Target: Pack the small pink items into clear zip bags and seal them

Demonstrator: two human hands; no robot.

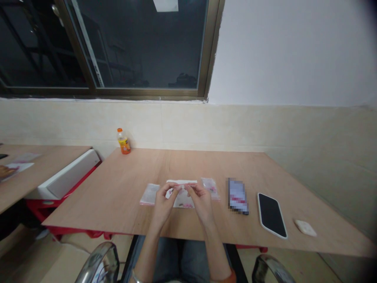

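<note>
Both hands are raised over a white sheet point(184, 202) that has small pink and purple pieces on it. My left hand point(165, 198) is closed in a pinch, thumb against fingers. My right hand point(200, 198) mirrors it, also pinching. Between the fingertips runs what looks like a thin reddish strand point(182, 184), too fine to make out well. Beside my left hand lies a clear plastic bag point(149, 194) with a pinkish edge. Another clear bag point(209, 186), with pink bits inside, lies just right of my right hand.
To the right are a blurred-out phone-like item point(238, 195), a white-framed dark tablet point(271, 215) and a small white object point(305, 228). An orange drink bottle point(123, 142) stands at the table's back left. At far left, another person's hand point(6, 171) rests on a neighbouring table point(50, 159).
</note>
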